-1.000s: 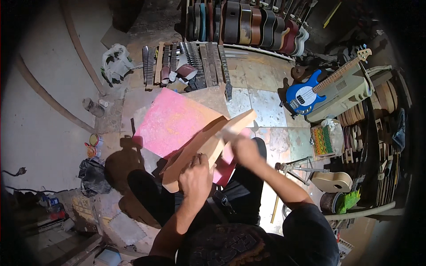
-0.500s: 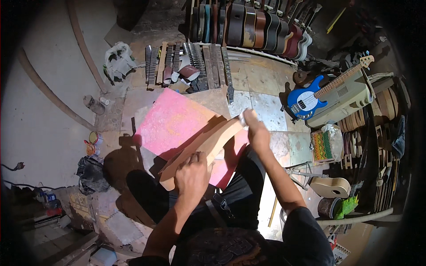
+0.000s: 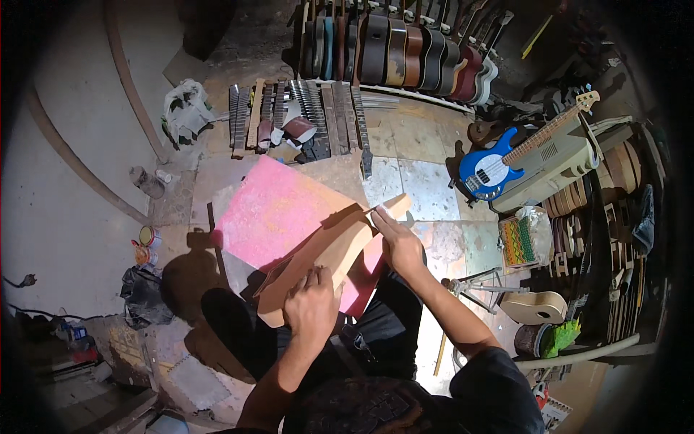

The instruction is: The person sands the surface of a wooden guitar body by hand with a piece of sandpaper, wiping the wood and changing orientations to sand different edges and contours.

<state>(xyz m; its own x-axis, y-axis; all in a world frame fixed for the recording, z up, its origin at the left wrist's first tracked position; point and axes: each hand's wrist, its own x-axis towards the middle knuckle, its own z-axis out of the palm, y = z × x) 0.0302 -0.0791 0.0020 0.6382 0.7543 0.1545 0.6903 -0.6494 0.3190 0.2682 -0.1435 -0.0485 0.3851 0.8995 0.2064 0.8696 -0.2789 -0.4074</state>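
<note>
Across my lap slants a curved piece of bare, light-brown wood (image 3: 329, 249), which looks like an unfinished guitar body seen from its edge. My left hand (image 3: 311, 300) is closed on its near end, fingers curled over the side. Toward the far end, my right hand (image 3: 400, 246) presses its fingers onto the wood's upper edge. A small whitish piece (image 3: 384, 211) shows at those fingertips, possibly folded sandpaper; its kind is unclear. Beneath the wood lies a pink board (image 3: 282, 206), partly covered by it and by its shadow.
Several fretted necks (image 3: 293, 119) lie ahead, before a rack of guitars (image 3: 394, 54). A blue bass guitar (image 3: 488, 170) leans at right, with a metal stand (image 3: 477, 286) and a small pale guitar body (image 3: 535, 307) nearer. A black bag (image 3: 148, 296) sits at left.
My right hand has slid back along the wood, toward me and slightly left, uncovering the far tip. My left hand keeps its hold; the near end sits slightly lower in view.
</note>
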